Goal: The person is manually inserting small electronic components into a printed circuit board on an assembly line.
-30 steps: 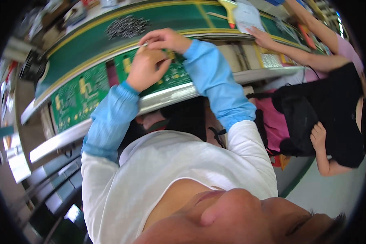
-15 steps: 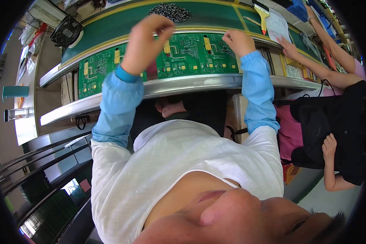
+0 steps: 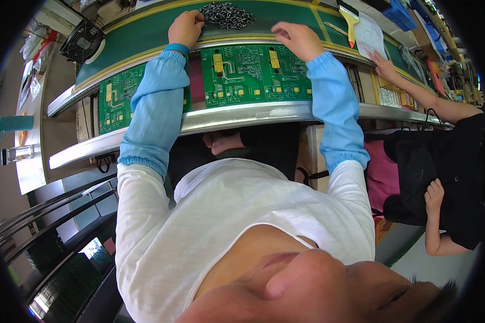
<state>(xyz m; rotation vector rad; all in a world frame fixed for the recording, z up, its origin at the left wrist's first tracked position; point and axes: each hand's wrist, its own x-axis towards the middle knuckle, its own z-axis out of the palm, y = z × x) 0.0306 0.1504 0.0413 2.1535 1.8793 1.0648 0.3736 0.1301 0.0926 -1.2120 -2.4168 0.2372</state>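
My left hand [image 3: 186, 29] is at the left edge of a pile of small dark components with shiny metal parts [image 3: 229, 16]. Its fingers are closed, and whatever they hold is hidden or too small to name. My right hand [image 3: 300, 41] hovers to the right of the pile, over the near side of the green belt, fingers loosely bent and apart, with nothing visible in them. Below my hands, a green circuit board [image 3: 233, 75] lies in the rail track. Another green circuit board [image 3: 118, 99] lies to the left, partly covered by my left sleeve.
A metal rail [image 3: 253, 112] runs along the near edge. A black fan [image 3: 82, 41] stands at the far left. A brush [image 3: 350, 24] and a paper sheet [image 3: 367, 35] lie at the far right. Another person's hand [image 3: 383, 68] rests beside the paper.
My left hand has moved away from me, from over the boards to the component pile. The right hand has shifted left and a little farther away, and its fingers have loosened.
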